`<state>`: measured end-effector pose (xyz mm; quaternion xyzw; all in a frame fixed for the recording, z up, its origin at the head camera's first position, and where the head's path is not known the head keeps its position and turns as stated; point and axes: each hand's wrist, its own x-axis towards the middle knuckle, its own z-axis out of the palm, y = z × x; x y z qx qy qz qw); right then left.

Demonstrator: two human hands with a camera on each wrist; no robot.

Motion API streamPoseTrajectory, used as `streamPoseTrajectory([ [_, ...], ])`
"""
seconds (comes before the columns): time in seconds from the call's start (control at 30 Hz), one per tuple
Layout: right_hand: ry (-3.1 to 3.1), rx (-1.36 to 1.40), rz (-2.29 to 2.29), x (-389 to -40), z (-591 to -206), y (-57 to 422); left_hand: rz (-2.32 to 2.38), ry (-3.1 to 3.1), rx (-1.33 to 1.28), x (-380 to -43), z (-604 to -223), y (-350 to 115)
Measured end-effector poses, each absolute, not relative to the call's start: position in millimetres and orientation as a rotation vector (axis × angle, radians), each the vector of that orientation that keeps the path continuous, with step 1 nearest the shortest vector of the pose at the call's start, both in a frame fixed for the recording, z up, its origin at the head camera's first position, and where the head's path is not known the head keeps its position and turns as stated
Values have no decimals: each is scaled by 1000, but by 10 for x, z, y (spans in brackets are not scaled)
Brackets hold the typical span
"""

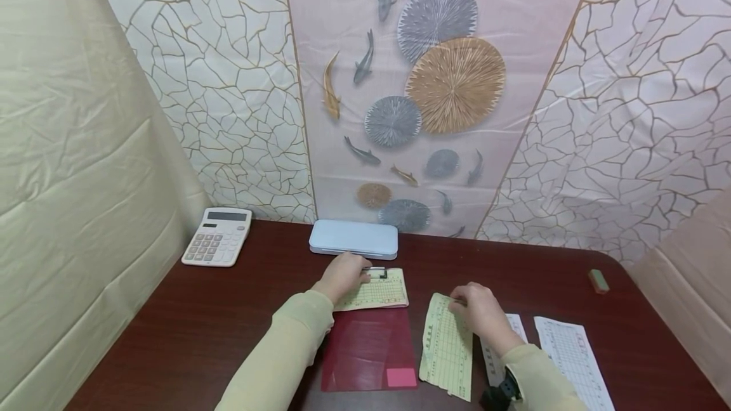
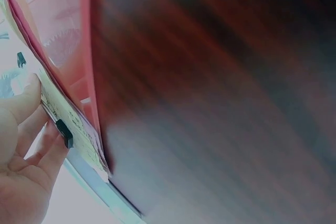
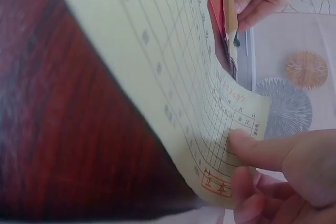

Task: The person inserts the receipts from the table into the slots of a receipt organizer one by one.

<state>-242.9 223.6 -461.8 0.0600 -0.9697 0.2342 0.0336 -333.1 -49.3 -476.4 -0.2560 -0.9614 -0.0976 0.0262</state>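
At 6 o'clock in the head view, the left hand (image 1: 342, 274) pinches the clipped edge of a yellow form pad (image 1: 379, 295). At 4 o'clock from that pad, the right hand (image 1: 481, 314) pinches the top of a yellow sheet (image 1: 448, 354). Tugged unevenly, this thin sheet might crease or tear; a slack black clip (image 2: 64, 133) could let the pad's leaves slip. The right arm partly hides a white sheet (image 1: 492, 363); most printing is too small to read.

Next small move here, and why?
Probably bring the yellow form left toward the clipped yellow stack: the right hand pinches the form, the left hand holds the stack, and both papers, similarly printed, lie near each other but apart.
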Motion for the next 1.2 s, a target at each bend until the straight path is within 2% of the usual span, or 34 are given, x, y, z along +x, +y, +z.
streamPoseTrajectory([
  [0.77,-3104,177,953,-2343,-4263,2502,-319,-3000,-765,-3307,-4693,-495],
  [1.2,-3026,327,1548,-2372,-4262,2546,-301,-2988,-775,-3335,-4752,-493],
])
